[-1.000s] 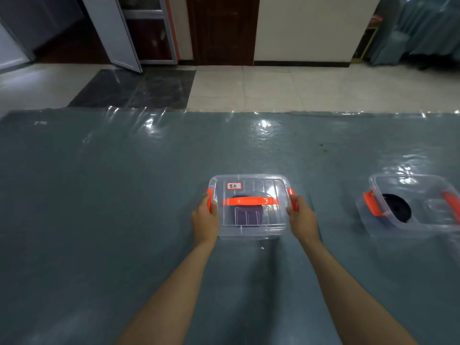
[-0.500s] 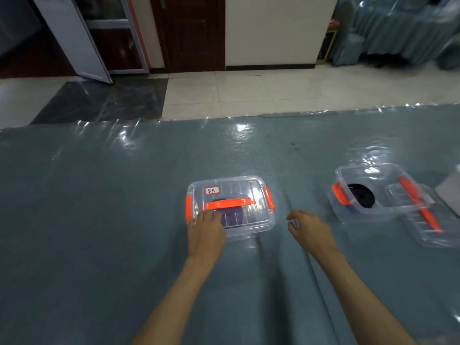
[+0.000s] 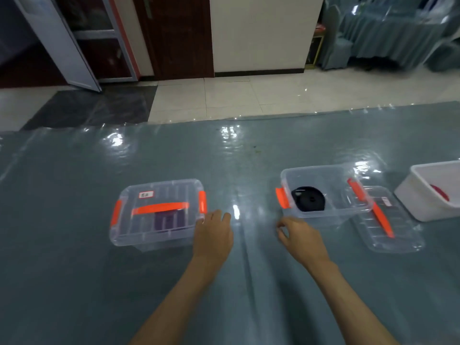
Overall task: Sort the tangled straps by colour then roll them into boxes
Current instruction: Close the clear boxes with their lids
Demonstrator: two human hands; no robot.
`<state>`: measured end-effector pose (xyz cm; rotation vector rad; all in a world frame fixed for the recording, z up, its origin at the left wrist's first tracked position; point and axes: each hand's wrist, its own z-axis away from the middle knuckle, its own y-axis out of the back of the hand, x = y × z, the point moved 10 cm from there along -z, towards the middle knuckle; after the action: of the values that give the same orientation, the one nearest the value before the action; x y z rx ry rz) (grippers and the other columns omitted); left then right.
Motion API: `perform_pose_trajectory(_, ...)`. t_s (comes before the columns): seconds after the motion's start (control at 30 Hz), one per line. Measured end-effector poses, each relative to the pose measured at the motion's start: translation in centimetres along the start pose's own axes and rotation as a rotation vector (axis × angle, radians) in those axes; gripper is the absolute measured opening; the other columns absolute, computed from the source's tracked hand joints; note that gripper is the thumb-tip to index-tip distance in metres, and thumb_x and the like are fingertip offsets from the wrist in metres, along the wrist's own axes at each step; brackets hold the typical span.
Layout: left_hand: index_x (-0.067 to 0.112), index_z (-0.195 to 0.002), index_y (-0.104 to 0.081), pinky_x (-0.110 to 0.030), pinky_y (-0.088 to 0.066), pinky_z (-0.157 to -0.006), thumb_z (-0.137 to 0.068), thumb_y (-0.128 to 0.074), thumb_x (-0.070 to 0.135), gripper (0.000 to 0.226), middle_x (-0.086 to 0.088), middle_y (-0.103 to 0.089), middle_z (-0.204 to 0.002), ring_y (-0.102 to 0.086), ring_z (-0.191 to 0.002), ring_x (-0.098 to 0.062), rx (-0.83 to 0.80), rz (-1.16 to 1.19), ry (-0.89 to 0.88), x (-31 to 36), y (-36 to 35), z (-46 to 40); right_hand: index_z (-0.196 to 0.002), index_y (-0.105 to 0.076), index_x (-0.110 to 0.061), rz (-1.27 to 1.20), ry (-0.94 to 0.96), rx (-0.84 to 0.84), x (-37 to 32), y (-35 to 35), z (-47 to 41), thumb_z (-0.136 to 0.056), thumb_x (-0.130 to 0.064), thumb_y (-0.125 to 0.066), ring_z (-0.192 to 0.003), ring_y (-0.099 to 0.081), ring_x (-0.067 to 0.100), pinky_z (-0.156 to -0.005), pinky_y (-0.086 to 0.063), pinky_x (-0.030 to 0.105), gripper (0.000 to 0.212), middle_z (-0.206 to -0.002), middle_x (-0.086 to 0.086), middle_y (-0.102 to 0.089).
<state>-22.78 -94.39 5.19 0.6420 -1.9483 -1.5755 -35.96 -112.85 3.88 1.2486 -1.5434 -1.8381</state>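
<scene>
The lidded box (image 3: 159, 212) (purple strap roll (image 3: 166, 220) inside) is being touched at its right near corner by the left hand (image 3: 213, 234), fingers extended. The right hand (image 3: 297, 236) is being held loosely curled, holding nothing, just near of the open box (image 3: 326, 192) containing the black roll (image 3: 308, 202).

Two clear plastic boxes with orange latches: one lidded (image 3: 159, 212), one open (image 3: 326, 192). One loose clear lid (image 3: 388, 220). One white plastic tub (image 3: 430, 195). Two rolled straps: one purple (image 3: 165, 221), one black (image 3: 308, 202). Two bare hands: left (image 3: 214, 235), right (image 3: 298, 236).
</scene>
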Motion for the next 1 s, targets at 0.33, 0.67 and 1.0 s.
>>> perform_pose_trajectory(0.33, 0.004, -0.12, -0.072, -0.042, -0.06, -0.076, -0.058, -0.088, 0.014, 0.065, -0.019, -0.073, -0.113, -0.074, -0.094, -0.035, -0.133, 0.019, 0.139, 17.7, -4.3, -3.3, -0.123, -0.069, -0.023, -0.095, 0.057, -0.117, 17.9, 3.7, 0.0, -0.093, -0.019, -0.064, -0.103, -0.07, 0.031, -0.082, -0.053, 0.039, 0.031, -0.116, 0.0, -0.074)
perform_pose_trajectory(0.67, 0.037, -0.163, 0.005, -0.049, -0.003, -0.128, -0.098, -0.058, 0.019, 0.092, -0.014, 0.011, -0.173, 0.008, -0.161, -0.03, -0.373, 0.091, 0.168, 25.4, -11.3, -4.8, -0.138, -0.059, -0.016, -0.154, -0.246, -0.221, 39.1, 2.9, -2.5, -0.095, -0.009, -0.059, -0.112, -0.065, 0.035, -0.092, -0.054, 0.045, 0.043, -0.128, 0.014, -0.067)
perform_pose_trajectory(1.0, 0.048, -0.161, -0.015, -0.059, -0.028, -0.124, -0.087, -0.068, 0.007, 0.1, 0.006, 0.028, -0.17, 0.009, -0.16, -0.024, -0.241, 0.314, 0.235, 24.7, -12.2, -4.7, -0.133, -0.054, 0.0, -0.133, -0.407, -0.208, 47.9, -0.7, -6.4, -0.092, -0.002, -0.061, -0.109, -0.059, 0.044, -0.094, -0.052, 0.051, 0.042, -0.122, 0.026, -0.061)
